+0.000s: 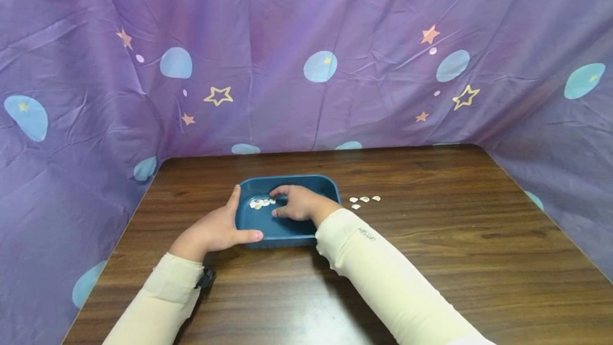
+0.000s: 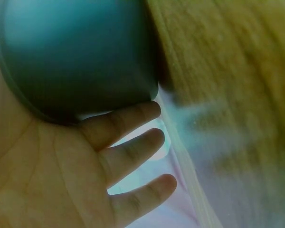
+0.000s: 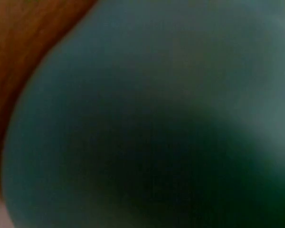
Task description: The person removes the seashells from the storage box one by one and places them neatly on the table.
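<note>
A blue plastic bin (image 1: 287, 229) stands on the table, its inside facing up. Several small whitish shells (image 1: 258, 204) lie on its floor towards the left. My left hand (image 1: 215, 229) rests against the bin's left end, thumb along the front rim; in the left wrist view its fingers stretch out fairly straight beside the bin (image 2: 80, 52). Inside the bin is my right hand (image 1: 299, 204), just right of the shells, with thumb and forefinger spread apart and no shell visible between them. Only the blurred bin wall (image 3: 156, 61) fills most of the right wrist view.
More shells (image 1: 364, 199) lie loose on the brown wooden table (image 1: 431, 260), just right of the bin. A purple curtain (image 1: 268, 25) with stars and blue spots hangs behind the table and at both sides.
</note>
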### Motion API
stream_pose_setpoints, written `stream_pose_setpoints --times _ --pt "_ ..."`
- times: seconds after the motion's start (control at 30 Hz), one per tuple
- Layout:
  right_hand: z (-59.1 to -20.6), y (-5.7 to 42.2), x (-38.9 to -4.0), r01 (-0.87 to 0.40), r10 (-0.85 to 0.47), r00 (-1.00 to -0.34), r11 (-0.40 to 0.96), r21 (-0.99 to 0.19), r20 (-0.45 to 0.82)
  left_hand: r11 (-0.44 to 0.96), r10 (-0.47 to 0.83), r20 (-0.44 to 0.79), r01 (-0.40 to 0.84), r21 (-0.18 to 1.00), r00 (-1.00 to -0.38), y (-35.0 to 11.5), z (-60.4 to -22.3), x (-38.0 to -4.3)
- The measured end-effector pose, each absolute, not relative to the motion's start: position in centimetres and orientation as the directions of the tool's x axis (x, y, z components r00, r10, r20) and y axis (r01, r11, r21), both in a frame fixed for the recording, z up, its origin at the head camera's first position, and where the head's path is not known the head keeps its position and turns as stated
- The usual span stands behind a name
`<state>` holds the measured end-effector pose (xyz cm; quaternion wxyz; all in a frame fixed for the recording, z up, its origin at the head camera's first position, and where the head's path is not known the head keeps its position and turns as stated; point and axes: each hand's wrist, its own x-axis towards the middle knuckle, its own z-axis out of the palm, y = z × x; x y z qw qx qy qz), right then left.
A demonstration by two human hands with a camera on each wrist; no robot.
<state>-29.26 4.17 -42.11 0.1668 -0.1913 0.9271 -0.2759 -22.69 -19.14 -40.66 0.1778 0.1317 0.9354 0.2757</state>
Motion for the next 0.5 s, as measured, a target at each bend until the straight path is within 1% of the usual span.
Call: stream_pose_setpoints --times 0.27,0.5 --pt "-42.19 4.18 -29.18 -0.286 -0.45 -0.871 0.789 -0.544 -0.195 0.814 0.339 -0.266 0.139 0.564 -0.903 -19.16 -40.82 -22.75" --pt "-42.22 4.29 -29.22 -0.293 -0.444 -0.883 0.776 -0.558 -0.154 0.806 0.341 -0.255 0.142 0.575 -0.905 -19.15 -40.79 -22.69"
